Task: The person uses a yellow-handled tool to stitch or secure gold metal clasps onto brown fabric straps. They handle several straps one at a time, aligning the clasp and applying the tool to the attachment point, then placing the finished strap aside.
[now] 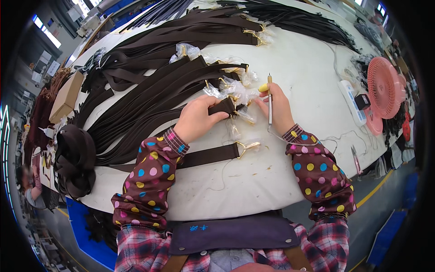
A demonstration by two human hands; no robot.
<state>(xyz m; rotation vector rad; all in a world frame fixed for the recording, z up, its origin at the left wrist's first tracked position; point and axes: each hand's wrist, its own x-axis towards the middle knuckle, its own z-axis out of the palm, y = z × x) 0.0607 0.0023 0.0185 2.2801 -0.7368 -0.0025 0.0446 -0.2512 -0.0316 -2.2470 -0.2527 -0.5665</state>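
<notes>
My left hand [197, 119] pinches the end of a dark brown webbing strap [222, 107] between thumb and fingers. Gold metal buckles [234, 98] in clear plastic wrap [242, 92] lie just beyond that end. In my right hand [280, 108] is a slim metal pen-shaped tool [270, 109], its thin tip pointing up and away and a pale cord leaving its lower end. A yellow cover [263, 88] sits on a right-hand fingertip. Nearer me, beside my left forearm, another brown strap [208, 156] lies flat with a gold triangular buckle [242, 149] at its end.
Bundles of brown straps [136, 99] spread over the white table [244, 190], with a coiled heap [74, 158] at left. Black straps [294, 20] lie at the far side. On the right are a white power strip [352, 102], a pink fan [385, 88] and small thread snips [356, 159].
</notes>
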